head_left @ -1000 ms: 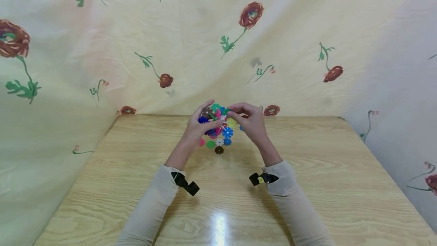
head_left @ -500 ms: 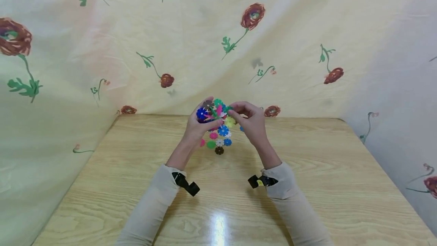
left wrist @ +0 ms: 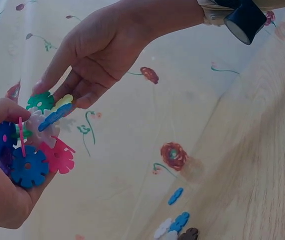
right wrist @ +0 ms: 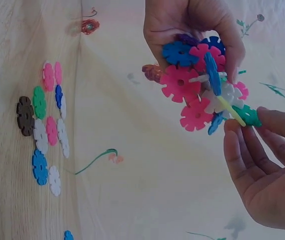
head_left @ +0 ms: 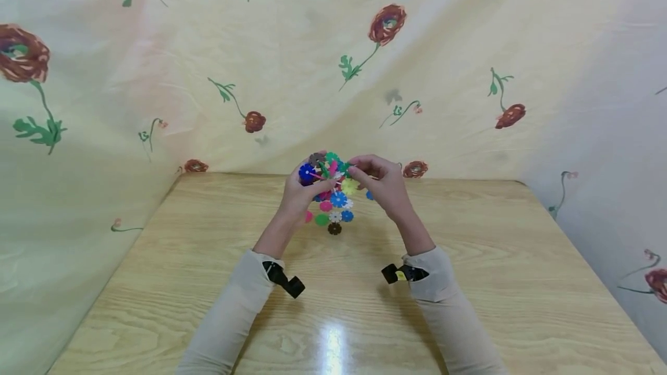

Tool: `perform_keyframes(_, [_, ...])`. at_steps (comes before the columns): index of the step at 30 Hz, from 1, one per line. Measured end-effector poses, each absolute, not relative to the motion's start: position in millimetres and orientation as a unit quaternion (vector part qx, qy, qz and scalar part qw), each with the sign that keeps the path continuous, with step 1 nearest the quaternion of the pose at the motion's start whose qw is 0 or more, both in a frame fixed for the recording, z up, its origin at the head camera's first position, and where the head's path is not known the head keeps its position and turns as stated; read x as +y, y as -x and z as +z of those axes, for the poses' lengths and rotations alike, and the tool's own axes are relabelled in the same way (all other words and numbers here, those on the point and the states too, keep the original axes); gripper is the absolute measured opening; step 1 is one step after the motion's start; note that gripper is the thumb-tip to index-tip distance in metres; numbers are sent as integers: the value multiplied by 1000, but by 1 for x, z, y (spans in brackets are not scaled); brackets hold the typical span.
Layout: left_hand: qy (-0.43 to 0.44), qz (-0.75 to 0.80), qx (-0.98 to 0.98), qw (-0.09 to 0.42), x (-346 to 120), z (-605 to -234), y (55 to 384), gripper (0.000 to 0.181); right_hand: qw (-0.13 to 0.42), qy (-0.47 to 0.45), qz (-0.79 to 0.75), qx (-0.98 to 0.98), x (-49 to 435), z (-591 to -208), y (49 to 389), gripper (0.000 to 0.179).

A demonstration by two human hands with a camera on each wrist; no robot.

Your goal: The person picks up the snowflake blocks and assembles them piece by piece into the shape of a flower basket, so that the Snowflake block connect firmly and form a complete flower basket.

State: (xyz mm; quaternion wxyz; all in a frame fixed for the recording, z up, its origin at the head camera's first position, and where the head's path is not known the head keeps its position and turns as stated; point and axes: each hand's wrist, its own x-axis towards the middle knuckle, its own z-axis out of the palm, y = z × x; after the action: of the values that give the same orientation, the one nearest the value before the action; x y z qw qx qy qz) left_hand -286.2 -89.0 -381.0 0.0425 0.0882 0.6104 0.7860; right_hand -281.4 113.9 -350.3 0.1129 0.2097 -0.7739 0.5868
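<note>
Above your worktop (head_left: pixel 500 219), your left hand (head_left: pixel 299 194) is grasping the cluster of flower-shaped discs (right wrist: pixel 213 75); your right hand (head_left: pixel 384 184) is pinching the green disc (right wrist: pixel 249 115) at this cluster's edge. On the worktop there lie loose discs (right wrist: pixel 39 170).

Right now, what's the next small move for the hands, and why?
I'd probably press the green disc gently into the disc cluster: the right hand pinches it right at the cluster's edge while the left hand holds the cluster. Whether it's fully seated, the views don't settle.
</note>
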Motion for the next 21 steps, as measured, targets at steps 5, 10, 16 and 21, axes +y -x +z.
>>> perform_keyframes(5, [-73,786,613,37,-93,-377,286,54,64,-171,594,-783,126,-350,290,33])
perform_keyframes(10, [-61,793,606,25,-100,-373,287,55,23,-129,549,-825,148,-357,311,37])
perform_keyframes(16, [-52,798,600,21,-107,-370,288,57,-53,-132,435,-889,171,-379,336,30])
perform_keyframes(21, [-63,798,599,8,-111,-369,290,57,-112,-129,371,-913,181,-400,352,35])
